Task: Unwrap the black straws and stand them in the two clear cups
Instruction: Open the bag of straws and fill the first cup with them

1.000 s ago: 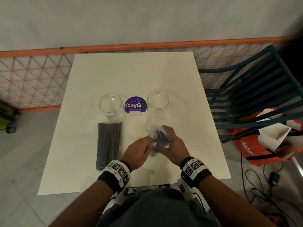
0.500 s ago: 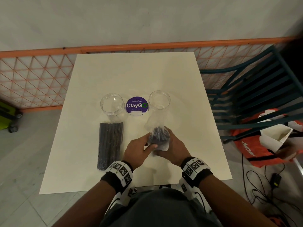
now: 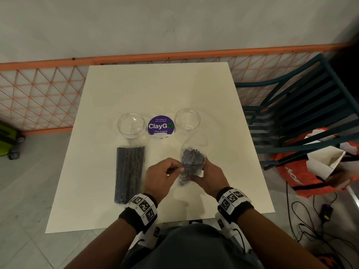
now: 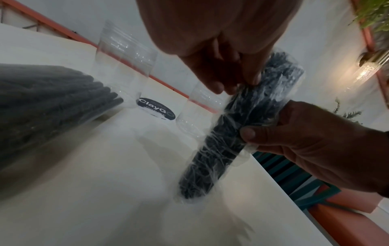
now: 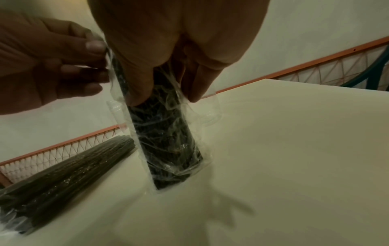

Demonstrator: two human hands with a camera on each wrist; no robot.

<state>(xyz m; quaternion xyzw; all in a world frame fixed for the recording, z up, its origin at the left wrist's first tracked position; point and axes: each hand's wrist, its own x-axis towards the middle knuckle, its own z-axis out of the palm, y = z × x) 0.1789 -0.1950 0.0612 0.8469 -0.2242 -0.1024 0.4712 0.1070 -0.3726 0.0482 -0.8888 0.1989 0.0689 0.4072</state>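
Head view: right hand grips an upright wrapped bundle of straws resting on the table; left hand pinches its wrapper. Two cups stand beyond the hands. Left wrist view: a second bundle lies left. Right wrist view: same grip.

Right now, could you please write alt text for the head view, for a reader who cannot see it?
Both hands, left hand and right hand, hold a plastic-wrapped bundle of black straws upright over a white table. Two empty clear cups stand beyond; a second wrapped bundle lies left.
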